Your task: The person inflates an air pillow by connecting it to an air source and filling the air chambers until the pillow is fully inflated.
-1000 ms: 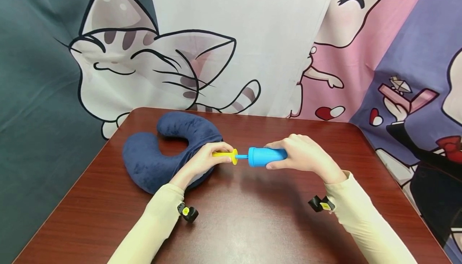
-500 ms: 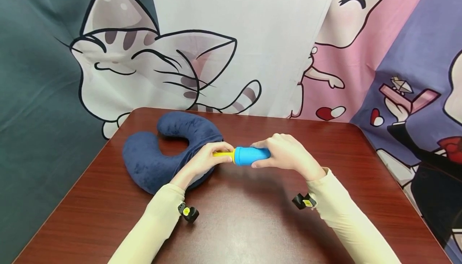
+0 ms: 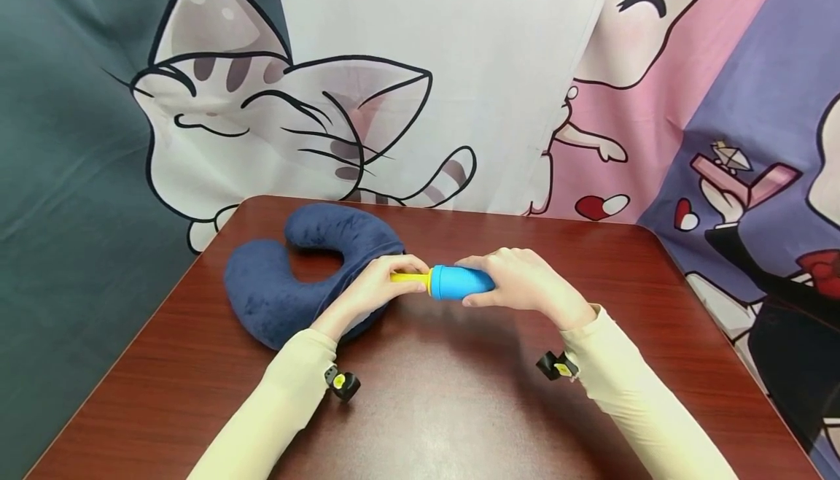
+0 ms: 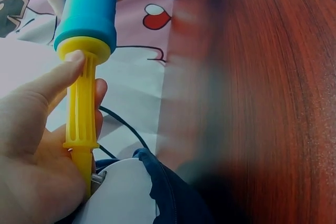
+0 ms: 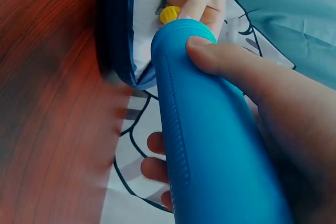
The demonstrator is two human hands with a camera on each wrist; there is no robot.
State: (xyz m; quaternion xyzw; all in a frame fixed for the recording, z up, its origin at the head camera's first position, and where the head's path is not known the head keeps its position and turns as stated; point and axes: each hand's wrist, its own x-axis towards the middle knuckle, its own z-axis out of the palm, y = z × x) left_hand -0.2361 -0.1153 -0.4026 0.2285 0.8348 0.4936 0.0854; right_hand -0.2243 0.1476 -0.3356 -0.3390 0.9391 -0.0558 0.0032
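Note:
Between the hands a hand pump lies level, with a blue barrel (image 3: 454, 282) and a yellow nozzle end (image 3: 410, 278). My left hand (image 3: 375, 289) pinches the ribbed yellow part (image 4: 81, 106), thumb near its round flange. Around the blue barrel (image 5: 202, 119) curl the fingers and thumb of my right hand (image 3: 530, 284). The barrel's end meets the flange, and no rod shows. Beside the left hand lies a navy U-shaped neck pillow (image 3: 262, 297). In the left wrist view, its white inner part (image 4: 123, 190) and a metal zip pull (image 4: 97, 177) show by the nozzle; the tip is hidden.
Everything is over a reddish-brown wooden table (image 3: 420, 407). A printed cloth backdrop (image 3: 499, 86) hangs behind its far edge. Small black cameras, a left one (image 3: 344, 385) and a right one (image 3: 551, 365), sit on the wrists.
My right hand has pushed the blue barrel left against the yellow flange, covering the thin rod seen earlier. In the last half second both hands shifted only slightly. The pillow stays put.

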